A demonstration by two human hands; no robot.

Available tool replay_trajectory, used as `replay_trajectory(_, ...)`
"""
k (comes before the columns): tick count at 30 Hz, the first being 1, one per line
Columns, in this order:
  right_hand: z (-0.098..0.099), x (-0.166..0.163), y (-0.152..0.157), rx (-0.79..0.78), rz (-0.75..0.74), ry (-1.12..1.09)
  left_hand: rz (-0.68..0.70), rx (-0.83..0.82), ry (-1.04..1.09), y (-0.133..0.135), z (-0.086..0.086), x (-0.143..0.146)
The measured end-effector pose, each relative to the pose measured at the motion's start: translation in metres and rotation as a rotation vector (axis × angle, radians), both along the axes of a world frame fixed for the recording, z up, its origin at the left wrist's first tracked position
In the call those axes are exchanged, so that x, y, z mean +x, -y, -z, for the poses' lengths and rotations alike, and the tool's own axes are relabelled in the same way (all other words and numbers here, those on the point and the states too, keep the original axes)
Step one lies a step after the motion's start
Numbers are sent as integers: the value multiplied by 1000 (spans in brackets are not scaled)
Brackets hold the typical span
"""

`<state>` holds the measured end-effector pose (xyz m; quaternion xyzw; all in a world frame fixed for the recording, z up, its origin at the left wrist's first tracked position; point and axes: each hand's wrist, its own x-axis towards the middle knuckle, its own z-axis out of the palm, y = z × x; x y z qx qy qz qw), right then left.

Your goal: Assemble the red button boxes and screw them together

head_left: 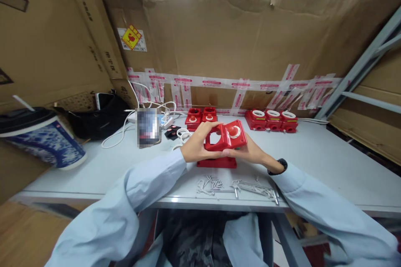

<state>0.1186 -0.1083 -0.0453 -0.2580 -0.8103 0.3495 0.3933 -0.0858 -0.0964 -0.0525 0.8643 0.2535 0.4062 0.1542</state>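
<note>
Both hands hold a red switch cover above a red base.
Left hand and right hand grip its sides; tilted, it could slip onto loose screws just below.

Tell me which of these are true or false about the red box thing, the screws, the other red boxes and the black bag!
1. Both hands hold the red cover. True: the left hand and right hand grip it above a red base.
2. The screws lie at the table's back edge. False: they lie near the front edge, in front of the hands.
3. Three red boxes with white rings stand in a row by the cardboard wall. True.
4. The black bag sits on the right of the table. False: it is on the left.
</note>
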Motion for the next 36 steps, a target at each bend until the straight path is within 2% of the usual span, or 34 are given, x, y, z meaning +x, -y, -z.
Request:
replay_trajectory(5,2,9,-8,29,88,-91,36,34,-34,-7,-7,-15)
replay_trajectory(9,4,14,-14,-30,165,-229,-104,48,-88,-23,-12,-39)
replay_trajectory(12,6,14,-15,-68,235,-304,-132,12,-204,-28,-10,-47)
replay_trajectory(16,6,13,-18,-46,278,-317,-150,-48,-366,-19,-1,-28)
replay_trajectory(20,7,15,-20,-42,290,-315,-282,-91,-392,-11,6,-4)
replay_trajectory(23,6,17,-20,-54,309,-338,-338,-79,-356,-15,7,-3)
replay_trajectory(25,3,19,-20,-50,337,-344,-340,-50,-278,-19,4,-9)
replay_trajectory(28,-1,22,-21,-22,379,-363,-338,78,-162,-24,-4,-19)
replay_trajectory(31,-4,26,-25,-17,423,-406,-330,194,-147,-25,-10,-24)
replay_trajectory(36,0,29,-31,-100,391,-440,-219,187,-192,-25,-8,-21)
